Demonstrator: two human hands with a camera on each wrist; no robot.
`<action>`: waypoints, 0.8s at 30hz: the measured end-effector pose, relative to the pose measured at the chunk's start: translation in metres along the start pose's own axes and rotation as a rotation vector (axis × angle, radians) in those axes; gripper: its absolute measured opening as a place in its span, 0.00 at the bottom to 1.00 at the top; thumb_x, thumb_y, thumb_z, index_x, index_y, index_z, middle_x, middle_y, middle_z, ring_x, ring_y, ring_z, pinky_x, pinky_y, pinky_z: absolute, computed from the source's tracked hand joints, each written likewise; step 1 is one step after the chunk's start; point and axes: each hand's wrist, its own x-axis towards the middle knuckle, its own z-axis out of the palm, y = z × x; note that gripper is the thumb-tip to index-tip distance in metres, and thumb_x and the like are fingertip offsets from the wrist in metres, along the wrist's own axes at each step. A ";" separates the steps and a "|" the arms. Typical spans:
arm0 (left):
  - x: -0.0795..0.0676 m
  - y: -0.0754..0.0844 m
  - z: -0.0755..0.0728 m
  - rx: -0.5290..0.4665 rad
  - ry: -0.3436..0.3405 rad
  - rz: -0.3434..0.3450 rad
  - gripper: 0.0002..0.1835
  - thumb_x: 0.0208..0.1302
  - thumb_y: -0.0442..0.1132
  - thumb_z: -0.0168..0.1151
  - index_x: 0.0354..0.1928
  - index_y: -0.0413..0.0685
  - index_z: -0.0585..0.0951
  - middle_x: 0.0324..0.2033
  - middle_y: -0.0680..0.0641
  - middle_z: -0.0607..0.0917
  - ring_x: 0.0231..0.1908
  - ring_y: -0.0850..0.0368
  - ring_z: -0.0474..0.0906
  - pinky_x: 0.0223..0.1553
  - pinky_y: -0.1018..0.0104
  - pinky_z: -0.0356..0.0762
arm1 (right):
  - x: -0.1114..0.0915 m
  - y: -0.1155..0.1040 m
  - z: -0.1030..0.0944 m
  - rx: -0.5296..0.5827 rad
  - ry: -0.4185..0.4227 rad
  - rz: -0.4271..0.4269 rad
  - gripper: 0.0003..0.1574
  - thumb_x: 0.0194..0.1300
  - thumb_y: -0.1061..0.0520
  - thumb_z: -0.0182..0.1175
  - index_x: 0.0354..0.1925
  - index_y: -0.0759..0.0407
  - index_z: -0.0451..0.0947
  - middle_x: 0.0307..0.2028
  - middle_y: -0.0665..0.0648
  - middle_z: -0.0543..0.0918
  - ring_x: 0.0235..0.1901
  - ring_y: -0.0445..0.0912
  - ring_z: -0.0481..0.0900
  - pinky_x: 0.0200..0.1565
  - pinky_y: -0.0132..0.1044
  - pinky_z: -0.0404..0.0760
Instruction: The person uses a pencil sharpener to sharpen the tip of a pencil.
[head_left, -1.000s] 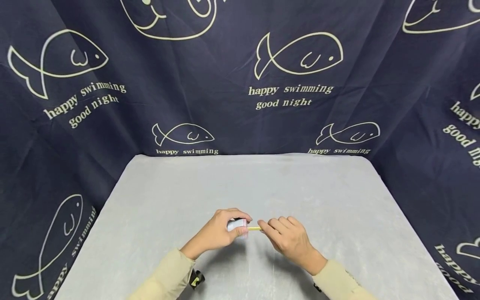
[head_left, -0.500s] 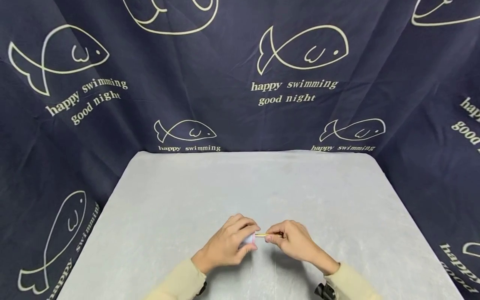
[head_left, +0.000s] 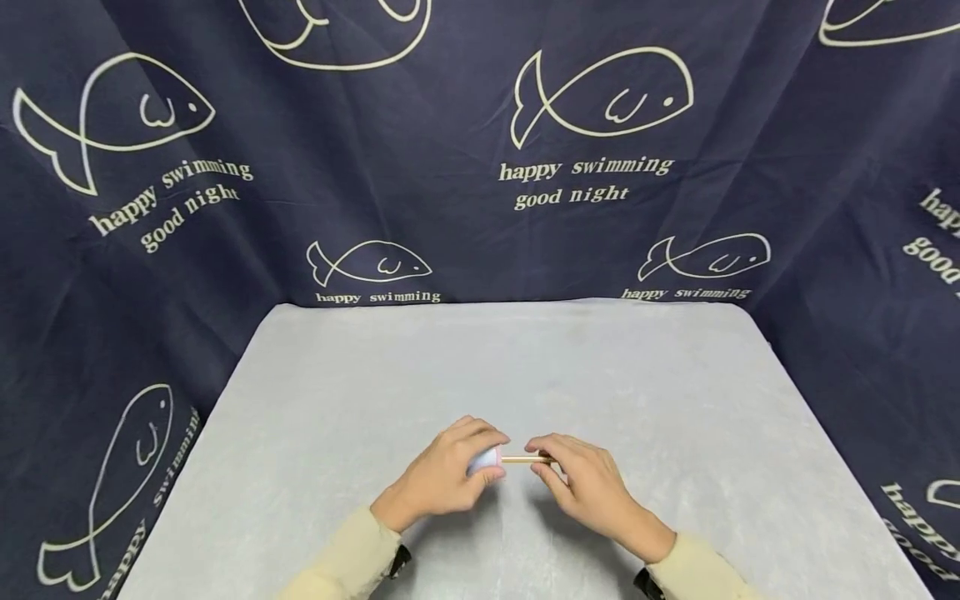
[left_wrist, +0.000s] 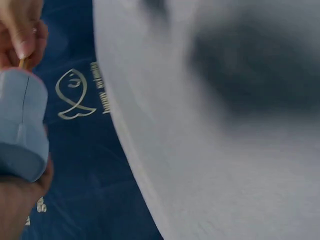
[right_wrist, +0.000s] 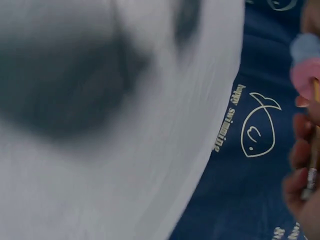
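Note:
My left hand [head_left: 450, 468] grips a light-blue pencil sharpener [head_left: 483, 460] with a pink front face, held just above the table and pointing right. In the left wrist view the smooth, rounded blue body of the sharpener [left_wrist: 22, 117] sits in that hand. A yellowish pencil [head_left: 519, 459] runs level from the pink face to my right hand [head_left: 588, 482], whose fingers are curled around its outer part. The right wrist view shows the pencil's silvery end [right_wrist: 311, 180] by the fingers and the pink face [right_wrist: 303, 77]. The pencil's tip is hidden inside the sharpener.
A pale grey cloth covers the table [head_left: 495, 367]. Dark blue curtains [head_left: 465, 167] with white fish drawings and lettering hang behind it and along both sides. Both forearms wear light sleeves [head_left: 341, 554], with dark wrist straps beneath.
My right hand has rolled round from knuckles up to thumb and index finger spread about the pencil, and more of the pencil now shows. Both hands shifted right, then slightly back left.

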 end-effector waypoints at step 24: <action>0.014 0.007 -0.014 -0.490 -0.174 -0.177 0.11 0.66 0.38 0.58 0.46 0.40 0.83 0.39 0.44 0.86 0.37 0.62 0.78 0.41 0.71 0.76 | 0.022 -0.013 -0.009 -0.396 0.557 -0.497 0.22 0.73 0.48 0.48 0.26 0.50 0.82 0.15 0.44 0.67 0.13 0.32 0.50 0.16 0.20 0.46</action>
